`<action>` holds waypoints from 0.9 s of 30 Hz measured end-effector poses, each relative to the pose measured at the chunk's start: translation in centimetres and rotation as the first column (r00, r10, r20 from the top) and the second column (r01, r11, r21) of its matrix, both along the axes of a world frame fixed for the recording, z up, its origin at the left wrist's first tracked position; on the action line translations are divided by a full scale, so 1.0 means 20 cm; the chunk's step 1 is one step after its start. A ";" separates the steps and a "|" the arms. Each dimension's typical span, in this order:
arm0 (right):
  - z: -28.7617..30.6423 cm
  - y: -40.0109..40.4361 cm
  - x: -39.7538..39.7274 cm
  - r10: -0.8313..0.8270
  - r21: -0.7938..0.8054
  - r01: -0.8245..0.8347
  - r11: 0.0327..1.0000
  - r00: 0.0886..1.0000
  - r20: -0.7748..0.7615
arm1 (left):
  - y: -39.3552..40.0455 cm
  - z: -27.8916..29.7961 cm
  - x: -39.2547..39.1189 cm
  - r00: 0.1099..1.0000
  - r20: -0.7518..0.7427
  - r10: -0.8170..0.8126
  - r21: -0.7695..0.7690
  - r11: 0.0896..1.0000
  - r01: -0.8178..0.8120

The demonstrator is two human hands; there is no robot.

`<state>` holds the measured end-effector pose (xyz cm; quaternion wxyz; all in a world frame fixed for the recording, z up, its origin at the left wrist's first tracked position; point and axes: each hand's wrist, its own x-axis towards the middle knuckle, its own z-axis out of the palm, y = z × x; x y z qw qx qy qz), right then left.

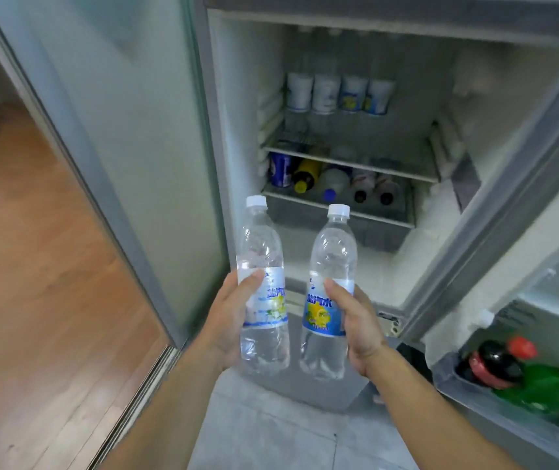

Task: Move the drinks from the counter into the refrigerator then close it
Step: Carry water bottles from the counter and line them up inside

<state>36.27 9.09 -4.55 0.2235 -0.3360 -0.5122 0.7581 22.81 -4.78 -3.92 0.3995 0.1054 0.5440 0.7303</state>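
I hold two clear plastic drink bottles with white caps and blue-yellow labels, upright, in front of the open refrigerator [237, 96]. My left hand [228, 317] grips the left bottle [261, 266] around its label. My right hand [359, 327] grips the right bottle [330, 276] the same way. Inside, several similar bottles [337, 93] stand at the back of the upper wire shelf [349, 162]. Below that shelf lie a blue can [279, 169] and several bottles on their sides.
The refrigerator door [515, 212] stands open to the right; its lower door bin [495, 388] holds a dark bottle with a red cap and a green bottle with a yellow cap. A frosted sliding glass panel [101, 130] is on the left, wooden floor [34, 283] beyond it, grey tiles underfoot.
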 end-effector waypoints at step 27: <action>0.66 1.47 -0.97 -0.499 0.395 0.582 0.711 0.813 -0.300 | 1.92 0.66 -0.94 0.744 -0.669 -0.004 0.007 1.000 0.012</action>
